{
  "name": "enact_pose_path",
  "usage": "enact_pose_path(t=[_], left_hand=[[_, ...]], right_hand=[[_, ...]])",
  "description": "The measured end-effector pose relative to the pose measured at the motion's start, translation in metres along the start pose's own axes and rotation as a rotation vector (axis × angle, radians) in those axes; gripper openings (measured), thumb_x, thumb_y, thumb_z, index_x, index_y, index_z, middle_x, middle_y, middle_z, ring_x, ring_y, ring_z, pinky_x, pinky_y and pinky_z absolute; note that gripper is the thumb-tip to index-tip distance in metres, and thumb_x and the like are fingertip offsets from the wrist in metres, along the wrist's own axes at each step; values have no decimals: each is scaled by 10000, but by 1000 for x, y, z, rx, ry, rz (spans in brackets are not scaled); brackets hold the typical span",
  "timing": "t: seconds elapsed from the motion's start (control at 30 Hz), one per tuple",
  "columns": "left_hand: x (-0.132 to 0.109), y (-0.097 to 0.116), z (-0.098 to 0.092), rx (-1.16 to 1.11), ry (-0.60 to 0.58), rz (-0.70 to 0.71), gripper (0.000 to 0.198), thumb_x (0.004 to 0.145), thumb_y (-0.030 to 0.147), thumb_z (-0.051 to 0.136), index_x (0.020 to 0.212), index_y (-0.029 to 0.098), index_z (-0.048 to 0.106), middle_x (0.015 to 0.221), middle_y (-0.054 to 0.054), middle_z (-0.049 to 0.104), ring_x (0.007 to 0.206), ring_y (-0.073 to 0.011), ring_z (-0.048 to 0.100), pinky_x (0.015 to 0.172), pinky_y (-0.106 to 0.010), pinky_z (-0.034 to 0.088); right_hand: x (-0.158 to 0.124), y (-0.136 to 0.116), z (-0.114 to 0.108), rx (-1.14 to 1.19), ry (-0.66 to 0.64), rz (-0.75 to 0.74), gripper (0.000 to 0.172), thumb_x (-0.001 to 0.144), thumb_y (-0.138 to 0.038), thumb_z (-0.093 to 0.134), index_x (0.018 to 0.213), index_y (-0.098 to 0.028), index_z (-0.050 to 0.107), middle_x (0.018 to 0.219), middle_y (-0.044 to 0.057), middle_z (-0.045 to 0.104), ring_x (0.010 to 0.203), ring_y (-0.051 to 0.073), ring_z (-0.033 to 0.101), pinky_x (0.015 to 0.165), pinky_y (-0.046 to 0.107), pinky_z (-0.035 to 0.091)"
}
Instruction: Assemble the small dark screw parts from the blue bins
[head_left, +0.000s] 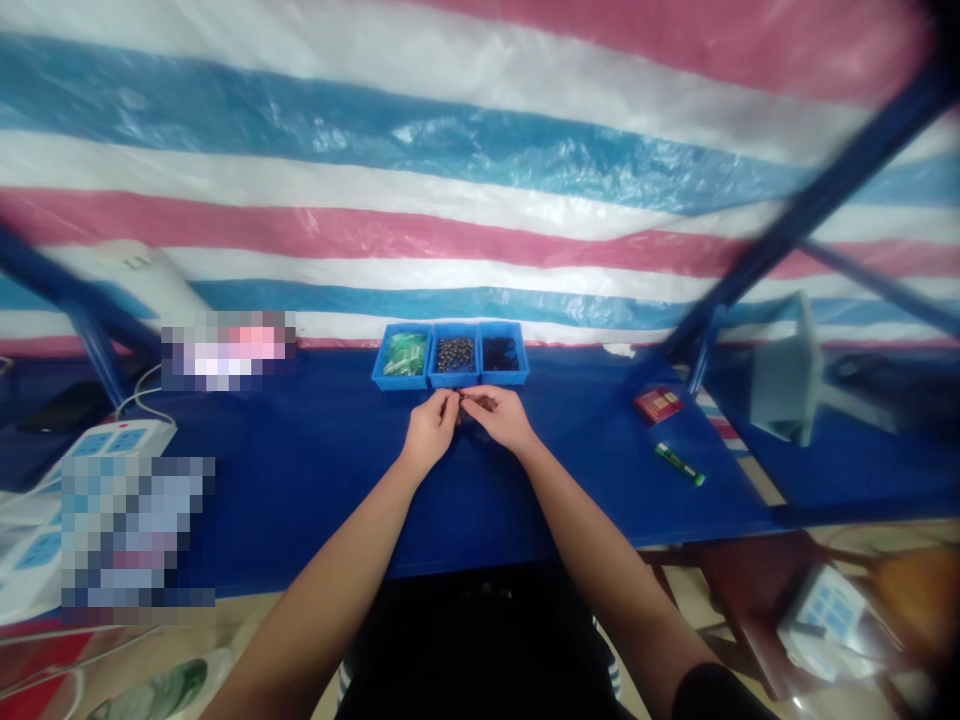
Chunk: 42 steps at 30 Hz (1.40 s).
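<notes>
My left hand [433,428] and my right hand [497,412] meet over the blue table [315,490], fingertips pinched together. Something small and dark shows between them, too small to name. Just beyond my fingers stand three blue bins side by side. The left bin [400,382] holds green and clear plastic pieces or packets. In the middle bin [454,380] lie many small brass-and-dark parts [455,353]. Small black pieces [499,353] fill the right bin [505,378].
A red box [658,404] and a green tube-like packet [679,464] lie to the right. White power strips [127,440] with cables run along the left edge, near a dark phone-like object [64,408]. Blue metal posts [795,210] and a striped tarp [480,220] bound the back.
</notes>
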<state>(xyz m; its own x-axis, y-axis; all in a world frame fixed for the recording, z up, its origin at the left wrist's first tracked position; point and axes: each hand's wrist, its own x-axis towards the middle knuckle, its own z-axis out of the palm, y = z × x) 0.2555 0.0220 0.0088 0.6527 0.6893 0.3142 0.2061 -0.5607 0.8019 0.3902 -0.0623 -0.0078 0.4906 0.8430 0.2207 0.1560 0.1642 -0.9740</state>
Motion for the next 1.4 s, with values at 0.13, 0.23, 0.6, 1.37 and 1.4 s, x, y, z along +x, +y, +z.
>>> enact_pose_path(t=[0.13,0.23,0.6,1.37,1.4], left_hand=[[-1,2,-1,-15,4,-5,319,952,422,437,828,189,615,646,12,643,582,-131,604,620,-234,460],[-2,3,-1,-60,17,-10,286,941,422,464,863,192,615,696,12,667,627,-135,628,645,-236,475],[0,0,1,-35,22,-6,264,941,418,466,906,195,604,681,10,651,615,-138,627,649,-247,474],[-2,0,1,-108,14,-14,223,898,398,537,1000,215,615,731,15,680,657,-140,652,677,-252,504],[-2,-1,1,-110,11,-14,224,897,399,539,1002,215,613,733,15,681,658,-141,652,678,-253,505]], right_hand=[[0,-2,0,-18,-3,-13,291,781,-378,691,996,-185,725,961,72,744,850,199,703,824,338,559],[0,-4,0,-30,5,-14,276,801,-378,669,994,-190,728,964,69,744,849,196,703,837,340,557],[-1,0,0,-10,0,16,309,788,-406,686,1010,-194,721,967,72,743,853,206,707,830,358,566],[1,-8,0,69,41,61,310,763,-402,709,982,-184,735,925,69,747,813,205,709,795,349,578],[1,-8,0,77,41,67,313,761,-404,710,980,-183,736,923,71,748,813,207,709,788,348,580]])
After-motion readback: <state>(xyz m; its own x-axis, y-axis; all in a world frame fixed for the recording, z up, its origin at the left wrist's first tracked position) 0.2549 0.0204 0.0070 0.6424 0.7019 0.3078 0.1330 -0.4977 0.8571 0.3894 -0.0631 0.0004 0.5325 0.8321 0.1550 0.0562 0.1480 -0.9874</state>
